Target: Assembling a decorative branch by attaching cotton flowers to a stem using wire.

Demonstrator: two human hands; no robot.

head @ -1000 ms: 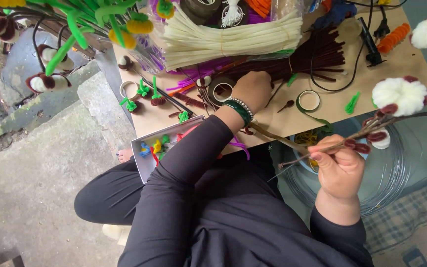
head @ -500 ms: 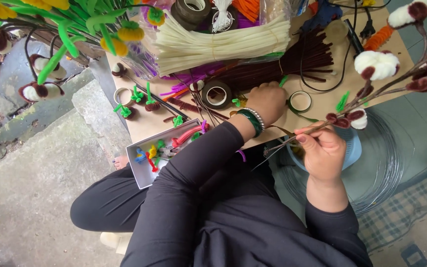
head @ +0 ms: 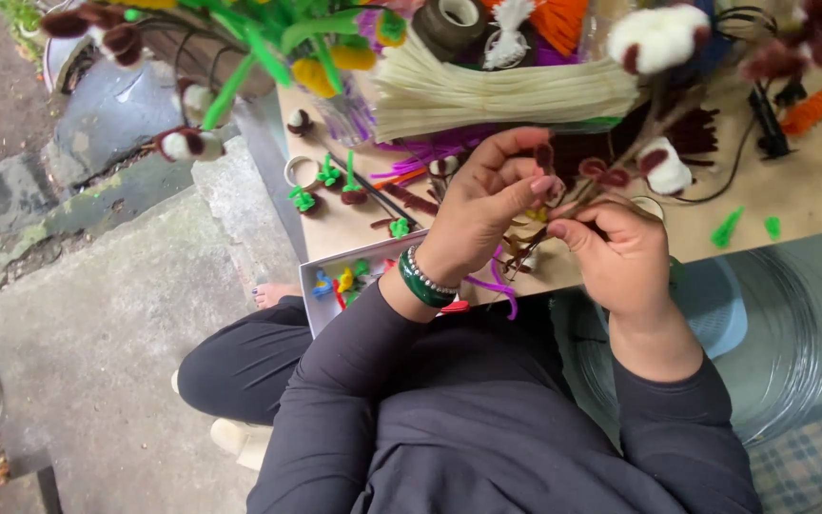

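- At the far left, fuzzy stems in green, yellow and brown-and-white lean over the counter.
- A small grey tray at the counter's near edge holds tiny bright fuzzy bits in green, yellow, blue and red.
- The left hand, with a green bracelet, pinches a small dark brown fuzzy piece in its fingertips.
- The right hand is closed around the thin brown stems of a fuzzy white-and-brown flower bunch.
- To do this well, she should keep the stems tight and still, and press the piece in close.
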